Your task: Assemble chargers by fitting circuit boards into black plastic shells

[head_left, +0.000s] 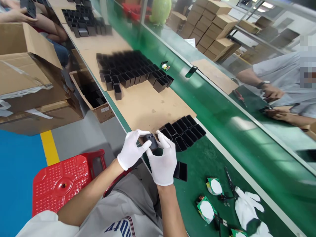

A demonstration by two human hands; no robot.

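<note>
My left hand (131, 149), in a white glove, pinches a small black plastic case (152, 142) between thumb and fingers. On the case's facing end I see small dark openings. My right hand (163, 164), also gloved in white, closes on the near side of the same case, hiding part of it. Just beyond the right hand stand several open black cases (181, 143) in two rows. A single black case (182, 171) lies beside the right wrist on the green table (195, 200).
Green circuit boards (206, 210) with white pads, a black pen-like tool (230, 181) and spare white gloves (247, 207) lie at right. Many black cases (130, 79) stand on cardboard (153, 108) ahead. A red stool (64, 184) and cartons (32, 75) are left. Co-workers sit across and far left.
</note>
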